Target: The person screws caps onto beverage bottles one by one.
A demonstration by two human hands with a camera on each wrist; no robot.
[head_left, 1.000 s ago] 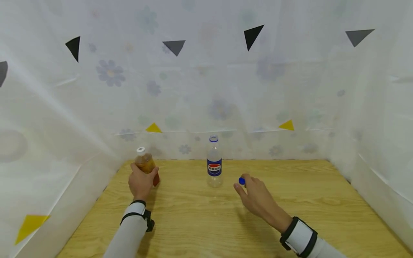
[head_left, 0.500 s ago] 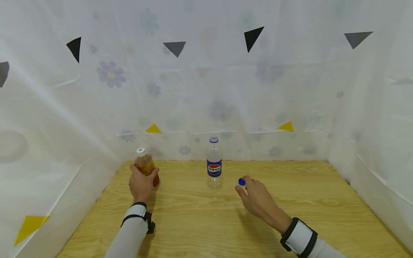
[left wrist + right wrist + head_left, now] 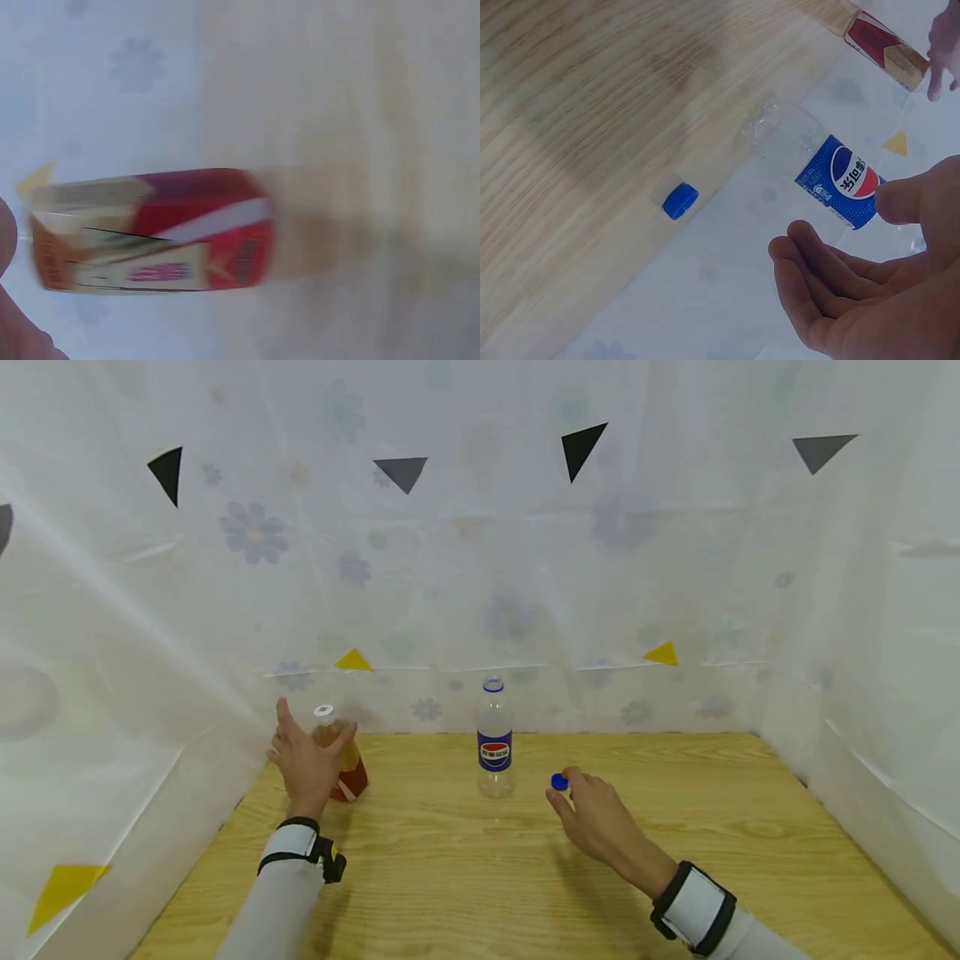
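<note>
My left hand (image 3: 303,768), fingers spread, is up beside a white-capped drink bottle (image 3: 349,777) with a red and amber label. The thumb crosses in front of that bottle's upper part in the head view; whether it touches is unclear. In the left wrist view the bottle (image 3: 195,232) is blurred, and only a bit of the hand shows at the left edge. Over the table, my right hand (image 3: 603,822) has loosely bent fingers and holds nothing. A blue bottle cap (image 3: 680,201) lies on the table, apart from its fingertips. The uncapped clear Pepsi bottle (image 3: 495,750) stands upright between the hands.
The wooden table (image 3: 450,885) is bounded at the back and sides by a white flower-patterned sheet (image 3: 465,577). Black, grey and yellow triangles are on the sheet.
The left hand has let go of the white-capped bottle, spreading its fingers and moving up and left. That bottle still stands in its place. The right hand has hardly moved.
</note>
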